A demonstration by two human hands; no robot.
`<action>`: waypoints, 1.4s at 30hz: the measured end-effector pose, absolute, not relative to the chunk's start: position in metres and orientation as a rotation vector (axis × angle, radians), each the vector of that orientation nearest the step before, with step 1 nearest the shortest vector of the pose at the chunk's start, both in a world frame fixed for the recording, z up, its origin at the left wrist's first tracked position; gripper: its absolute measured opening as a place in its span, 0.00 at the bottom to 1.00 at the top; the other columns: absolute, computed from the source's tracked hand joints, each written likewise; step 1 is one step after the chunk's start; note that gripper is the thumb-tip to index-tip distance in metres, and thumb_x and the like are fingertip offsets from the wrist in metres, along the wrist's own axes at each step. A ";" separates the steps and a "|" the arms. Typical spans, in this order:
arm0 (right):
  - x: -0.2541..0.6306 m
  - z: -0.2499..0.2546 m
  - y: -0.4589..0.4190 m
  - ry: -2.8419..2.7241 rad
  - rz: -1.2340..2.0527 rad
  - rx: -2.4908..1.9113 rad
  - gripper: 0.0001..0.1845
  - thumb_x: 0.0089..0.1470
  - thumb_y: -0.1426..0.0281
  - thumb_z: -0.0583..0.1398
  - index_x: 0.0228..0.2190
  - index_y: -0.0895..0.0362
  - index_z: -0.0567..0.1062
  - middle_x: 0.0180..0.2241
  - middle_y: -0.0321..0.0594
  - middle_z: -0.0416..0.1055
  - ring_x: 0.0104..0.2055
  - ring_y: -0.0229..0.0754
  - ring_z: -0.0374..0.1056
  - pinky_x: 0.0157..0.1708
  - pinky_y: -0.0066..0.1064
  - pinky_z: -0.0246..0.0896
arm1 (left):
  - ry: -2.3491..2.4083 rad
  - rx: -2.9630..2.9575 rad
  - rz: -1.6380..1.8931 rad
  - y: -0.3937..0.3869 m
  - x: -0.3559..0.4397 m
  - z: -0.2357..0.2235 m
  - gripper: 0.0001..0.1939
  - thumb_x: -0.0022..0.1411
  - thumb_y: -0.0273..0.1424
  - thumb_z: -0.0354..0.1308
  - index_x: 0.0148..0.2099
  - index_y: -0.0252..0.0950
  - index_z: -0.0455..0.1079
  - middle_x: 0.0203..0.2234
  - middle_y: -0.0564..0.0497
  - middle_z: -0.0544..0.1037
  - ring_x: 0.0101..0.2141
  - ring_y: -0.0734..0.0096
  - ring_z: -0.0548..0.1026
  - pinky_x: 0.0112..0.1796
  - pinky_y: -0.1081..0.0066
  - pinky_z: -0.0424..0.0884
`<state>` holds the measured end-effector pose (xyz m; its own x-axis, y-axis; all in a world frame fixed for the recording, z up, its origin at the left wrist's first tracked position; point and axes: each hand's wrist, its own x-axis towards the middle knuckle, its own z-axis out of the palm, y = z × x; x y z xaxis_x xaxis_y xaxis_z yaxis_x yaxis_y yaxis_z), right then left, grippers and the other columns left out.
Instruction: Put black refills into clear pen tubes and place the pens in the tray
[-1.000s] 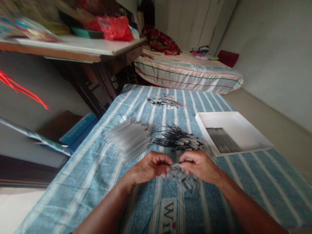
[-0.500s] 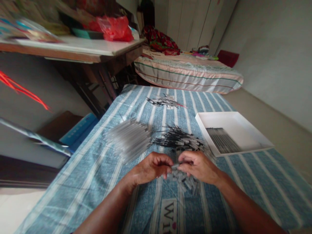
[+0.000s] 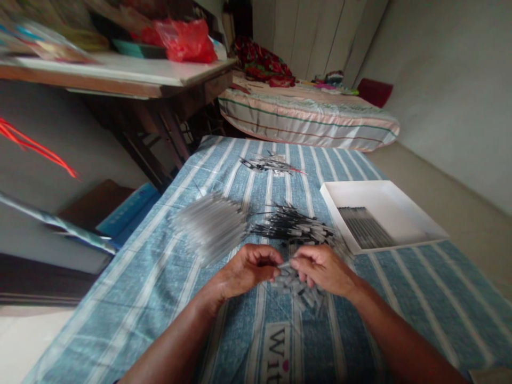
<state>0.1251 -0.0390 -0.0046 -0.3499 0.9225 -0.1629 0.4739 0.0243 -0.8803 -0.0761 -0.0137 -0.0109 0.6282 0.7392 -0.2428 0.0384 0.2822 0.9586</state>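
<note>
My left hand (image 3: 256, 266) and my right hand (image 3: 322, 269) meet over a pile of small grey pen caps (image 3: 306, 298). Between their closed fingertips is a grey pen cap (image 3: 285, 265), pinched from both sides; its ends are partly hidden by the fingers. Just beyond the hands lies a heap of black-and-white pen refills (image 3: 298, 226). To the left, clear pen barrels (image 3: 214, 226) are stacked side by side, blurred in the picture.
On the right stands a shallow white box (image 3: 412, 213) with a row of pens (image 3: 366, 228) inside. More thin pen parts (image 3: 272, 162) lie at the table's far end. A striped cloth (image 3: 160, 298) covers the table. A white-topped table (image 3: 128, 74) rises at left.
My right hand's fingers have shifted slightly and curl lower over the caps. Both hands still meet at the same place, and the piles and box look unchanged.
</note>
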 end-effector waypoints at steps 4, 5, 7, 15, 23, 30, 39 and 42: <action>0.122 -0.003 -0.038 -1.866 1.196 -1.384 0.16 0.53 0.62 0.55 0.19 0.57 0.65 0.15 0.30 0.64 0.14 0.30 0.60 0.15 0.20 0.52 | 0.807 1.283 0.565 -0.014 -0.075 -0.013 0.10 0.49 0.31 0.63 0.33 0.30 0.71 0.22 0.55 0.72 0.23 0.79 0.66 0.26 0.77 0.61; 0.121 -0.003 -0.037 -1.882 1.174 -1.394 0.18 0.54 0.61 0.54 0.17 0.57 0.64 0.14 0.31 0.64 0.14 0.30 0.60 0.15 0.20 0.52 | 0.818 1.335 0.575 -0.013 -0.075 -0.012 0.10 0.50 0.31 0.62 0.34 0.31 0.71 0.23 0.55 0.72 0.24 0.78 0.67 0.27 0.77 0.63; 0.119 -0.002 -0.034 -1.880 1.134 -1.432 0.21 0.55 0.60 0.53 0.15 0.57 0.62 0.13 0.31 0.63 0.14 0.30 0.59 0.14 0.20 0.51 | 0.835 1.494 0.583 -0.013 -0.075 -0.010 0.10 0.54 0.32 0.59 0.36 0.31 0.72 0.26 0.52 0.74 0.28 0.75 0.69 0.31 0.74 0.65; 0.108 -0.002 -0.024 -1.657 1.321 -1.636 0.22 0.54 0.57 0.52 0.15 0.57 0.62 0.08 0.29 0.61 0.08 0.28 0.53 0.08 0.19 0.43 | 0.931 1.896 0.718 -0.011 -0.076 -0.007 0.06 0.56 0.28 0.55 0.30 0.32 0.71 0.26 0.51 0.72 0.29 0.73 0.69 0.31 0.73 0.64; 0.100 -0.016 -0.023 -1.439 1.448 -1.704 0.23 0.52 0.55 0.54 0.15 0.57 0.63 0.05 0.28 0.58 0.05 0.28 0.47 0.05 0.19 0.36 | 1.105 2.150 0.698 -0.017 -0.073 -0.013 0.03 0.54 0.23 0.54 0.30 0.34 0.65 0.24 0.53 0.69 0.28 0.73 0.68 0.29 0.74 0.62; 0.101 -0.015 -0.022 -1.423 1.432 -1.741 0.23 0.52 0.54 0.54 0.15 0.57 0.63 0.05 0.29 0.58 0.05 0.28 0.47 0.06 0.19 0.35 | 0.986 2.178 0.627 -0.015 -0.073 -0.008 0.10 0.62 0.27 0.49 0.35 0.33 0.71 0.30 0.48 0.72 0.33 0.70 0.71 0.35 0.73 0.65; 0.112 -0.020 -0.021 -1.585 1.285 -1.645 0.24 0.54 0.53 0.51 0.17 0.57 0.65 0.08 0.29 0.60 0.08 0.30 0.51 0.10 0.21 0.43 | 1.102 2.177 0.693 -0.010 -0.078 -0.009 0.08 0.60 0.29 0.51 0.31 0.33 0.70 0.25 0.50 0.72 0.29 0.72 0.70 0.31 0.74 0.64; 0.114 -0.016 -0.022 -2.001 0.977 -1.619 0.19 0.52 0.59 0.55 0.16 0.57 0.68 0.13 0.33 0.65 0.17 0.33 0.60 0.18 0.23 0.49 | 1.203 2.162 0.720 -0.009 -0.079 -0.010 0.08 0.59 0.30 0.52 0.32 0.34 0.70 0.26 0.51 0.73 0.29 0.72 0.71 0.32 0.74 0.64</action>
<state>0.1135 -0.0222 -0.0161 -0.2598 0.9574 -0.1264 0.6884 0.0918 -0.7195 -0.0786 -0.0089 -0.0097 0.4536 0.8722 0.1829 0.5733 -0.4427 0.6895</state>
